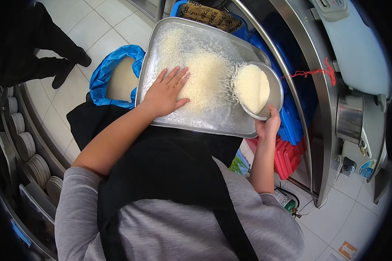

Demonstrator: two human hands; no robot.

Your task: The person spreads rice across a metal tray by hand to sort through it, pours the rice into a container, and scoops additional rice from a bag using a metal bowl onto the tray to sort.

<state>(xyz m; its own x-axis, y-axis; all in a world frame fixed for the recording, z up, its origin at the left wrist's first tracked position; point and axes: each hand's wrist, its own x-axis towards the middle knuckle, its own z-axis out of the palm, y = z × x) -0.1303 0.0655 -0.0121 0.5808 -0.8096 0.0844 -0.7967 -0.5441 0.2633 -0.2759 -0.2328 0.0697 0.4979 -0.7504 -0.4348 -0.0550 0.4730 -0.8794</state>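
Note:
A metal tray (222, 124) lies in front of me with white rice grains (204, 74) heaped at its middle and scattered toward its far left. My left hand (165, 92) rests flat over the tray's left part, fingers spread at the edge of the heap. With my right hand (269, 122) I grip the near rim of a round metal bowl (276, 87), tilted over the tray's right side. Rice (251, 87) fills part of the bowl, and grains spill from its left edge onto the heap.
Left of the tray stands a blue bag (101, 82) holding more pale grains. A person's dark-clothed legs (52, 67) are at the upper left. Stacked plates (38, 172) line the left side. Blue and red crates (287, 158) sit below a curved metal rail (287, 69) at right.

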